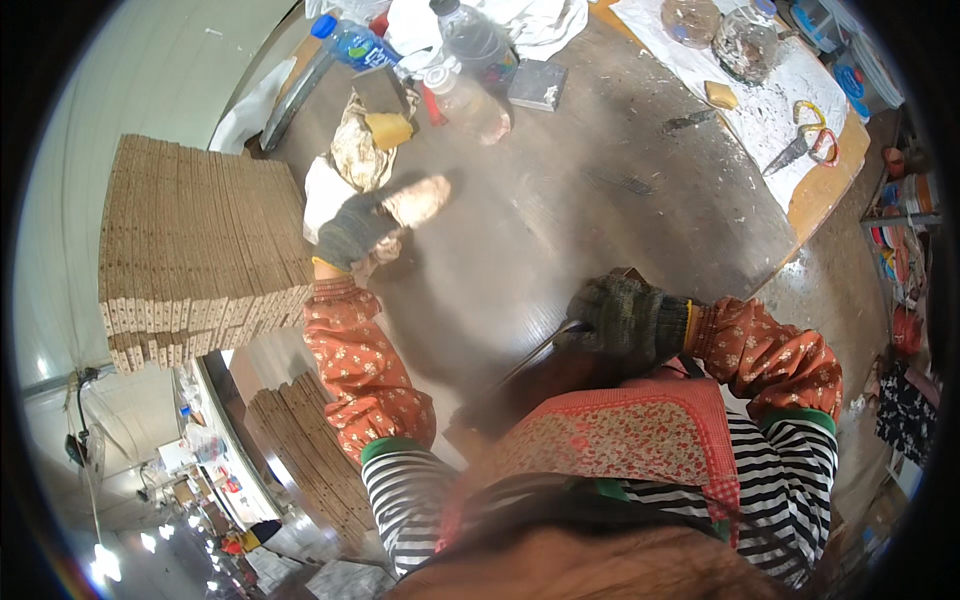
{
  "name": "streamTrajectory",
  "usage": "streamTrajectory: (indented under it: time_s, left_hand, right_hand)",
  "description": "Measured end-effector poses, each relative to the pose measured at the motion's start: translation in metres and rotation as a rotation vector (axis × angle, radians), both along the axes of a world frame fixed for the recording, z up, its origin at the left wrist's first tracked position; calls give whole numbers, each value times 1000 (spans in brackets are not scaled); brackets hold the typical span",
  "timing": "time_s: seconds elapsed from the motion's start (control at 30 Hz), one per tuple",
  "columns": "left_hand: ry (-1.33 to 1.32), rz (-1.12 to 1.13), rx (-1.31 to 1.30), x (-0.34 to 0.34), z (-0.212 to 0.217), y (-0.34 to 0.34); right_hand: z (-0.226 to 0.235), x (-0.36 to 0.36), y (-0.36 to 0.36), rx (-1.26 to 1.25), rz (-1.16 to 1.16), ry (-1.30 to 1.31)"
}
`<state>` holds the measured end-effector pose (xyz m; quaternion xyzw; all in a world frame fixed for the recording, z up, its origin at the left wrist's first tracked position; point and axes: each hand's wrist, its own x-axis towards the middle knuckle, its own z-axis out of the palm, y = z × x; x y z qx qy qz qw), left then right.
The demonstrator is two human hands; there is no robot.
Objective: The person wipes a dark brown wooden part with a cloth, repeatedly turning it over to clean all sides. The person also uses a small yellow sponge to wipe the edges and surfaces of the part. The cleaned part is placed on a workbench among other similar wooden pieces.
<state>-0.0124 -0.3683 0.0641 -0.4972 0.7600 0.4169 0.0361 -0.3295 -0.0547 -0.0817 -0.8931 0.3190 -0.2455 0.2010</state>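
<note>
My left hand point(358, 232), in a dark work glove with a yellow cuff, is closed round a crumpled pale rag point(418, 202), held over the left part of the brown tabletop point(520, 230). More of the rag shows under the fingers. Close to my apron, my right hand point(628, 320), in a similar worn glove, is curled into a grip at the near edge of the work surface. A small brown corner sticks out above its knuckles. What it grips is mostly hidden. A thin bright edge runs down-left from this hand toward the apron.
Left of the table rises a tall stack of brown boards point(205, 245), with more boards point(310, 450) lower down. Plastic bottles point(470, 100), a grey block point(538, 85) and a stained cloth point(360, 150) stand at the back. Yellow-handled scissors point(805, 140) lie far right on white sheeting.
</note>
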Motion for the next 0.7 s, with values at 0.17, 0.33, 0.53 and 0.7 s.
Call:
streamTrajectory:
  time_s: [0.17, 0.33, 0.53, 0.7]
  left_hand:
    - [185, 198, -80, -47, -9, 15]
    - [-279, -416, -425, -94, -49, 25]
    - [-36, -386, 201, 9, -26, 51]
    - [474, 62, 198, 12, 3, 83]
  right_hand:
    - [-2, -7, 2, 26, -16, -5]
    - [6, -2, -5, 55, -36, -42]
    - [70, -8, -12, 49, 47, 101]
    - [84, -5, -10, -179, -83, 72]
